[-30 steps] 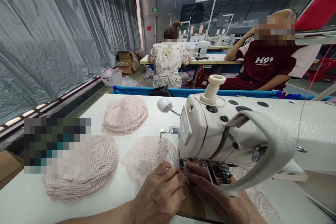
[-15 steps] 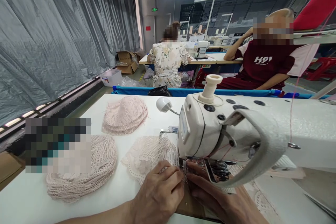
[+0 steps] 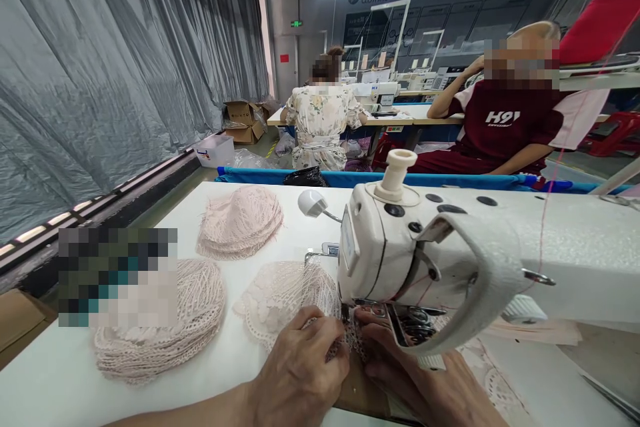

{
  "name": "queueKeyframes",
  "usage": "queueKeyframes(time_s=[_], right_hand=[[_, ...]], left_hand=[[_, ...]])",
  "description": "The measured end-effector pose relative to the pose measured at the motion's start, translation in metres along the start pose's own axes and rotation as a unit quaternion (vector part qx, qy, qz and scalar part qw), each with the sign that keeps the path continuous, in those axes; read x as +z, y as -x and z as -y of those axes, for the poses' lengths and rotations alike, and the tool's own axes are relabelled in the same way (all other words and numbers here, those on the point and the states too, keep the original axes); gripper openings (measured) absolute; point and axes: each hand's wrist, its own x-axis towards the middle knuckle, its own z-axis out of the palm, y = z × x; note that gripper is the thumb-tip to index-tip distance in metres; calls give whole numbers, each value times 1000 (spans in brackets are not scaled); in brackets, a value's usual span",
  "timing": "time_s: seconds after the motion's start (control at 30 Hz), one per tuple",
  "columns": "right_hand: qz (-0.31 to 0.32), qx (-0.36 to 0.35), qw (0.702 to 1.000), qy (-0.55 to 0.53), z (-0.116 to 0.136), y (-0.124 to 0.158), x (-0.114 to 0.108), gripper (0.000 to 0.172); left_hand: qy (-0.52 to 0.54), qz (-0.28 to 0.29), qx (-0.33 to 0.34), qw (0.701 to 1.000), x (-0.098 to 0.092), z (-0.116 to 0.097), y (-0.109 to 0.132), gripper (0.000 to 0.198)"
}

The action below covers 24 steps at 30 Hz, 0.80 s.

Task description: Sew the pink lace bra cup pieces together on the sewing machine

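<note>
A pale pink lace piece (image 3: 273, 300) lies on the table and runs under the needle area of the white sewing machine (image 3: 373, 247). My left hand (image 3: 305, 367) has its fingers curled onto the lace, just left of the needle. On the other side, my right hand (image 3: 425, 373) pinches the lace edge close to the presser foot; the machine head and its guard hide part of its fingers. A strip of lace shows between the two hands. Pink thread comes down to the machine from the upper right.
Two stacks of lace pieces, a larger near stack (image 3: 200, 307) and a smaller far stack (image 3: 243, 220), sit on the left. Scissors (image 3: 613, 400) lie at the right edge. A blue cloth edge (image 3: 450, 180) borders the table. Two people sit beyond.
The view has shifted slightly. My right hand's fingers have drawn back a little from the needle, and more lace shows between my hands. My left hand stays nearly in place.
</note>
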Motion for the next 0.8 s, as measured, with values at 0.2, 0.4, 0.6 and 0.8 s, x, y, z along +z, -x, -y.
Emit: queueKeyframes(time_s=[0.2,0.4,0.6,0.8], right_hand=[[14,12,1000,2,2,0,-3,25],[-37,-6,999,-17,6,-8,-5,37],[-35,3,999,-27,4,-5,-1,33],[15,-12,1000,-22,0,-2,-2,23]], left_hand=[[6,5,5,1000,-2,-1,0,20],[-3,24,9,1000,-2,-2,-2,18],[-17,28,25,999,1,0,1,18],[-6,9,28,1000,0,0,-2,18]])
